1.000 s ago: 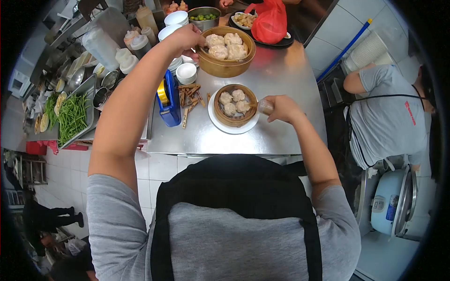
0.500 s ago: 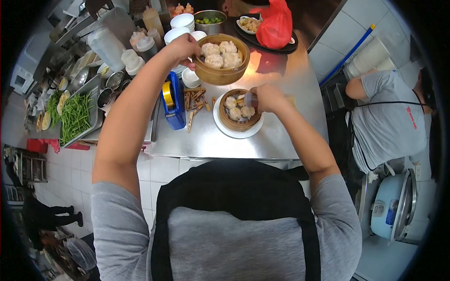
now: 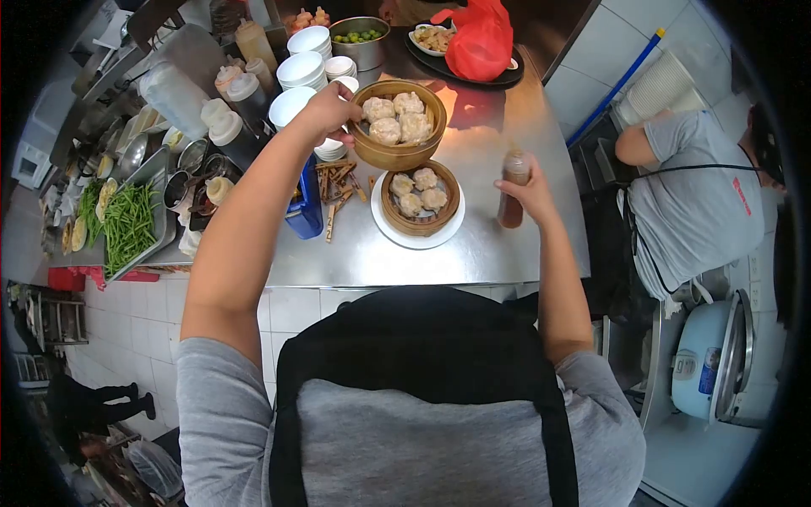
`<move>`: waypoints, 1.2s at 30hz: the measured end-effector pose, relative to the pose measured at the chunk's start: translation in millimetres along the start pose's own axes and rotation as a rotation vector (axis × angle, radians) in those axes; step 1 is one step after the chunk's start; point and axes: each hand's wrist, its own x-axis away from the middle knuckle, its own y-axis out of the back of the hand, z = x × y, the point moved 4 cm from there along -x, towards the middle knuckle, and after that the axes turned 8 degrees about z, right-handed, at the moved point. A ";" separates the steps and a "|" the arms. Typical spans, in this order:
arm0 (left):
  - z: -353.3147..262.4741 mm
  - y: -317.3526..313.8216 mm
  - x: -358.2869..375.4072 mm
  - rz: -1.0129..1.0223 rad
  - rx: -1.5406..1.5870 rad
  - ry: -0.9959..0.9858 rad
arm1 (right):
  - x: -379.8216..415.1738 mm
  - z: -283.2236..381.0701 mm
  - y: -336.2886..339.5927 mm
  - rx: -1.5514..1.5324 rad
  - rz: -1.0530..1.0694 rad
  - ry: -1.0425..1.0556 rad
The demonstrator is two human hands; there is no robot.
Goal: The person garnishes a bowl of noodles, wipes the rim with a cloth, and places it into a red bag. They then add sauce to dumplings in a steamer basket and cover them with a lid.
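My left hand [image 3: 331, 114] grips the left rim of a bamboo steamer [image 3: 400, 160] that holds several dumplings [image 3: 385, 130], raised in front of me. Below it, a second bamboo steamer [image 3: 420, 225] with several dumplings [image 3: 410, 204] rests on a white plate [image 3: 419, 244]. To the right of that plate, my right hand [image 3: 534, 191] is closed round a squeeze bottle [image 3: 512, 201] of brown sauce, which stands upright with its nozzle up.
Left of the plate are small printed packets [image 3: 337, 179] and a blue tape dispenser [image 3: 305, 207]. White bowls [image 3: 302, 69] stack farther back. A black tray [image 3: 488, 80] carries a red plastic bag [image 3: 481, 46]. A co-worker [image 3: 704, 198] stands at the right, beyond the steel table [image 3: 355, 269].
My right hand has drawn the bottle away from the lower steamer to the right and turned it upright. My left hand still holds the raised steamer, slightly lower.
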 end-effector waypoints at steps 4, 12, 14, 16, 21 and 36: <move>2.2 -4.5 -1.6 0.009 0.010 -0.004 | 8.7 -39.3 -1.7 -0.178 -0.254 0.064; 9.8 -7.9 -1.9 -0.012 0.004 0.004 | 43.0 63.3 -4.3 0.517 -0.642 0.498; 8.8 -7.8 0.0 -0.014 0.000 0.005 | 29.8 77.3 -32.6 0.531 -0.340 0.585; 9.6 -7.5 0.5 -0.021 0.003 -0.004 | 12.7 74.2 -71.3 0.511 -0.096 0.446; 13.0 -3.5 0.8 -0.030 -0.013 -0.015 | -1.2 69.8 -107.0 0.747 0.094 0.409; 21.4 -6.0 3.7 -0.026 -0.023 0.012 | -18.7 27.3 -82.7 0.577 -0.166 0.201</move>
